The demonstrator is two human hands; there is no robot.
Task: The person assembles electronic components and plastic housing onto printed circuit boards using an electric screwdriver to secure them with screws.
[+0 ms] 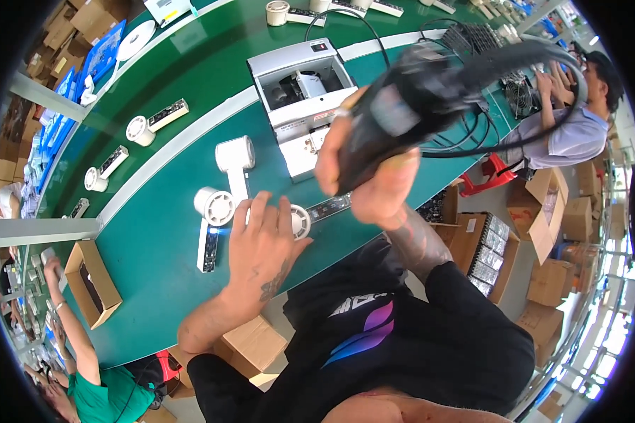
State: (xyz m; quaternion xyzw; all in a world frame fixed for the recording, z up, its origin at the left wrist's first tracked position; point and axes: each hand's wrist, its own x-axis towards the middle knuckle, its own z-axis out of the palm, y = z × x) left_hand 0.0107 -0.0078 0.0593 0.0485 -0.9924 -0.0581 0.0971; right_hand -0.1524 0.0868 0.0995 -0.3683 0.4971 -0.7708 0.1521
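My right hand (pixel 388 180) is wrapped round a black electric screwdriver (pixel 395 106), raised above the bench and blurred, with its cable looping to the right. Its tip cannot be made out. My left hand (pixel 261 236) lies palm down with fingers stretched out, partly covering a white handheld fan (pixel 300 223). That fan's handle (pixel 331 206) points right and shows bare electronics. Just left of my fingers, a second white fan (pixel 215 206) has an uncovered handle with a small blue light beside it. Beyond my fingertips lies a third white fan (pixel 235 155), its handle covered.
A grey machine with an open top (pixel 303 77) stands beyond my hands. Several part-built fans (pixel 141 130) sit on the green conveyor (pixel 212 53). An open cardboard box (pixel 92 285) is on the bench's left. Co-workers sit at right (pixel 564 127) and lower left (pixel 113 395).
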